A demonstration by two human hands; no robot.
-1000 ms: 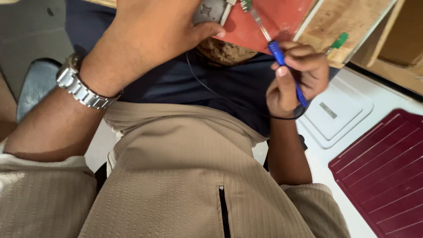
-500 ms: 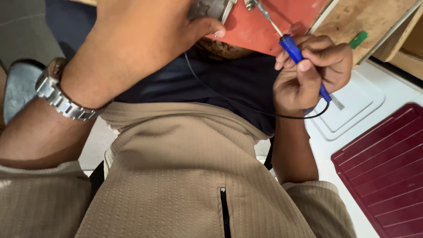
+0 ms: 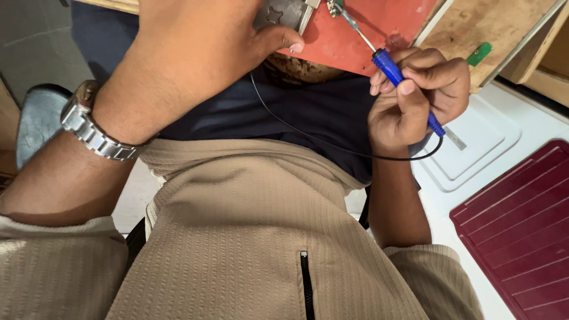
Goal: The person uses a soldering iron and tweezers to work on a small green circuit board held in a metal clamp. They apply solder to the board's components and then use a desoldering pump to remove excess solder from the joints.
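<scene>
Blue-handled soldering iron at the near edge of the red mat, slim metal tip slanting up-left toward a small part at the mat's top edge. Clamped in the right hand, fingers curled closed around the blue handle, thumb pressed along it. Thin black cord trailing from under that hand, looping left across the dark shirt. Left hand at the mat's left corner, thumb pressing on the red mat just below a grey metal piece; other fingers hidden behind the hand, so grip cannot be told. Silver wristwatch on the left wrist. Wooden surface beyond the mat's right edge, green bit lying on it. White tray and maroon ribbed lid lower right. Beige zip top filling the foreground
</scene>
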